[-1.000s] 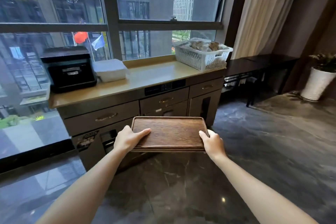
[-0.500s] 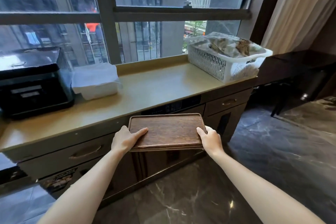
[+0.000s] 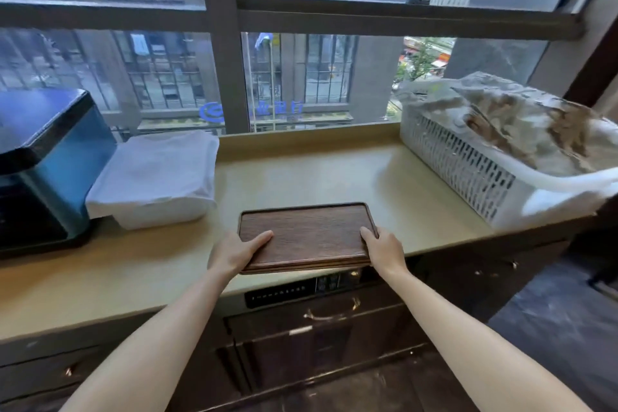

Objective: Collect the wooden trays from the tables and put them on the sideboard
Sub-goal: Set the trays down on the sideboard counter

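While both arms are reaching forward from the bottom of the view, the wooden trays (image 3: 307,234) — the near edge is showing a second rim under the top one, so it is looking like a stack of two — are sitting between the hands over the front part of the sideboard (image 3: 301,174) top, the near edge overhanging its front lip; whether the stack is touching the surface I cannot tell. The left hand (image 3: 235,252) is clamping the near left corner, thumb lying flat on the top face and fingers hidden beneath. The right hand (image 3: 384,249) is gripping the right edge, thumb over the rim. A folded white cloth (image 3: 157,177) is lying to the left — a white basket (image 3: 495,174) standing to the right.
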Demonstrator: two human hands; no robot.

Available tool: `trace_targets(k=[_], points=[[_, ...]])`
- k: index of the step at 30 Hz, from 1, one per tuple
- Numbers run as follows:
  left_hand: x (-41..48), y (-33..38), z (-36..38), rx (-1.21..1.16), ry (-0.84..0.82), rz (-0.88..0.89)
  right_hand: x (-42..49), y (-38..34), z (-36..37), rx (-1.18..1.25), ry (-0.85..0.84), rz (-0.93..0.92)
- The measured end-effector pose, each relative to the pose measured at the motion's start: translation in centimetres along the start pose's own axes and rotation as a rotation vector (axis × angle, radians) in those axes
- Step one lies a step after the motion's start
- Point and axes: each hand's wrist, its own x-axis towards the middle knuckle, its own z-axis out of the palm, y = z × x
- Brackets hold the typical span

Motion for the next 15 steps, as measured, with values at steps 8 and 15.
trace_targets(k=[8,15], points=[[14.6,3.1,3.1,0.139,0.011,-0.037,14.8,-1.4,4.0,-0.064,0.0,0.074],[23.6,5.0,4.5,0.192,0.01,-0.087,24.7,-3.4,6.8,-0.111,-0.003,0.1]])
